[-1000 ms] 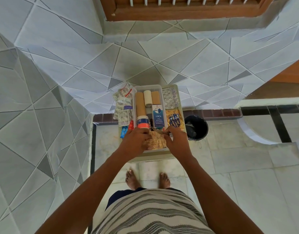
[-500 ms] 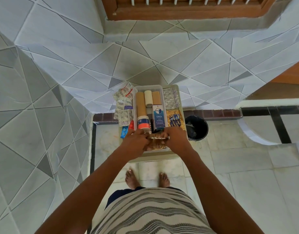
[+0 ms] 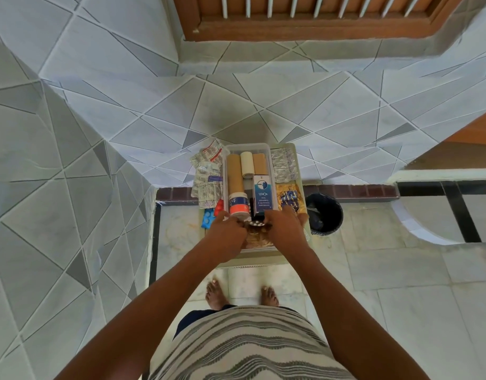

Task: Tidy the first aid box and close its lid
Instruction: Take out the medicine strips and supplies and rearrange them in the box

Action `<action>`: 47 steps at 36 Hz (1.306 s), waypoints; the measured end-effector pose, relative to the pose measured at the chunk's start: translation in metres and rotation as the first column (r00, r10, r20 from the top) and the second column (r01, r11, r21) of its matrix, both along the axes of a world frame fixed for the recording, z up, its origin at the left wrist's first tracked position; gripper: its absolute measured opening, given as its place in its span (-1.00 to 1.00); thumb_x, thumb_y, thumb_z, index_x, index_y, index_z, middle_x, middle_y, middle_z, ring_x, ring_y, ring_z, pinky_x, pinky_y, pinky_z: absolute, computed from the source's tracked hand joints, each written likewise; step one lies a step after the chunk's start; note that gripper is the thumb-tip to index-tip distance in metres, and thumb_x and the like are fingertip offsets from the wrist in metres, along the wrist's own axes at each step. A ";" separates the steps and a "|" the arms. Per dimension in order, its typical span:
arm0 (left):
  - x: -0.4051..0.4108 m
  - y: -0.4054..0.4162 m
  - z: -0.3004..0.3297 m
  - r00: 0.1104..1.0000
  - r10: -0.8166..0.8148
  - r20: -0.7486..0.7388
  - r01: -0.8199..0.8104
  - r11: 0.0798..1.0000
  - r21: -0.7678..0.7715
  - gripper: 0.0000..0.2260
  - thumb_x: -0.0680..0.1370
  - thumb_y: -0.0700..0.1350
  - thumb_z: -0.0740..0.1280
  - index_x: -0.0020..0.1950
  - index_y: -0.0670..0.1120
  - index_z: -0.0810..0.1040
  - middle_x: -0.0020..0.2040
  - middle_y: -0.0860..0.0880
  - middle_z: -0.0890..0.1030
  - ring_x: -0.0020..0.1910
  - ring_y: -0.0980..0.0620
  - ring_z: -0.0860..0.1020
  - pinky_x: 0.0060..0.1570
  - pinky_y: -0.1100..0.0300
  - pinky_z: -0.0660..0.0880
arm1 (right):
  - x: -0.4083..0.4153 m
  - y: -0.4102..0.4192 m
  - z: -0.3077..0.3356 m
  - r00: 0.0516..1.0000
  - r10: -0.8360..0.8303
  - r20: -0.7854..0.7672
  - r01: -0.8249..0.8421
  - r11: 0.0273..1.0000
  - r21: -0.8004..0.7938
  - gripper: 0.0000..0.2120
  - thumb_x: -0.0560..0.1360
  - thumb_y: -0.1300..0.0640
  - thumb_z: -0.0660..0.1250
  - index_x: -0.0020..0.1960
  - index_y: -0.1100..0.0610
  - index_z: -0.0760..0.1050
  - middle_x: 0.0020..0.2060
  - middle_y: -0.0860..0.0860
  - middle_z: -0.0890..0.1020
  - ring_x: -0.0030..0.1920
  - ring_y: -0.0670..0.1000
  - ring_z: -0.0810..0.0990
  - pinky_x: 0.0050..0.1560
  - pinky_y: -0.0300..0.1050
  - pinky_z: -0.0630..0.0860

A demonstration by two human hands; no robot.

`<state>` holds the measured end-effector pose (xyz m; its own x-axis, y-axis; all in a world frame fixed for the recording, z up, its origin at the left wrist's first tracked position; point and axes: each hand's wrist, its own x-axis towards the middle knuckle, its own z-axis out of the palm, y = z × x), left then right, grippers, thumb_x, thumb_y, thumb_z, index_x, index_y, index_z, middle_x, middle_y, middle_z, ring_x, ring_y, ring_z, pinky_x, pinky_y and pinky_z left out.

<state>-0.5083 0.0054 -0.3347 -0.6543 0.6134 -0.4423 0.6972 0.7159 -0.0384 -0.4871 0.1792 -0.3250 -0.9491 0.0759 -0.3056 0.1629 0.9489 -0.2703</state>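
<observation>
- Overhead, grey geometric wall tiles, pale floor, black bin (image 3: 324, 215) at 3 o'clock of the first aid box (image 3: 247, 149).
- Left hand (image 3: 227, 233) and right hand (image 3: 285, 229) pinch a blister strip (image 3: 256, 223) at its 6 o'clock end.
- Since before, the strip has tipped edge-on.

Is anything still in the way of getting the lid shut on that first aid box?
Yes. Both hands, left hand and right hand, sit in the near end of the clear box, bunching packets. Blister packs left of it and foil strips right lie outside. No lid is identifiable in view.
</observation>
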 end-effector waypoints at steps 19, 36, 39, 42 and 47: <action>0.038 -0.033 0.005 0.905 0.422 -0.048 -0.292 0.702 0.649 -0.89 0.42 -0.13 0.55 -0.15 -0.13 0.67 0.15 -0.12 0.53 0.12 -0.11 0.53 -0.15 0.07 0.65 | -0.006 0.001 -0.020 0.876 0.474 -0.094 -0.483 0.863 -0.146 -0.74 0.47 0.10 0.47 0.13 0.14 0.68 0.06 0.05 0.66 0.07 0.10 0.61 0.09 0.01 0.56; 0.031 -0.044 -0.012 0.875 0.436 0.210 -0.435 0.520 0.735 -0.86 0.48 -0.15 0.49 0.02 -0.06 0.67 0.12 0.04 0.60 0.11 0.11 0.52 0.06 0.23 0.56 | 0.002 0.023 -0.018 0.895 0.231 -0.381 -0.327 0.921 -0.210 -0.71 0.39 0.40 0.45 0.10 0.23 0.66 0.01 0.11 0.68 0.08 0.14 0.59 0.14 0.09 0.59; 0.029 -0.049 -0.016 0.800 0.510 0.315 -0.519 0.326 0.790 -0.84 0.51 -0.19 0.47 0.07 -0.05 0.63 0.06 0.06 0.62 0.05 0.17 0.56 0.09 0.24 0.57 | 0.006 0.030 -0.017 0.880 -0.112 -0.463 -0.064 0.935 -0.348 -0.78 0.45 0.42 0.38 0.06 0.26 0.65 -0.03 0.12 0.66 0.02 0.10 0.58 0.08 -0.07 0.55; 0.024 -0.051 -0.020 0.668 0.648 0.366 -0.579 0.143 0.802 -0.88 0.55 -0.19 0.41 0.06 -0.04 0.60 0.01 0.04 0.63 0.00 0.12 0.60 0.02 0.20 0.59 | 0.000 0.042 -0.027 0.855 -0.290 -0.431 0.155 0.935 -0.320 -0.79 0.46 0.36 0.38 0.08 0.25 0.61 -0.03 0.16 0.61 0.01 0.17 0.54 0.04 0.05 0.53; 0.007 -0.057 -0.039 0.421 0.808 0.412 -0.742 0.045 0.669 -0.79 0.54 -0.15 0.42 0.16 -0.10 0.55 0.11 -0.06 0.57 0.10 0.00 0.57 0.10 0.02 0.60 | -0.021 0.057 -0.041 0.872 -0.453 -0.186 0.416 0.886 -0.207 -0.58 0.44 0.12 0.48 0.25 0.16 0.47 0.18 0.21 0.49 0.16 0.25 0.48 0.10 0.16 0.49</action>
<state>-0.5017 -0.0515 -0.3742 -0.9614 -0.2412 -0.1326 -0.2575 0.6180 0.7428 -0.5080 0.2359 -0.3661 -0.8751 0.4652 -0.1331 0.4667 0.7387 -0.4862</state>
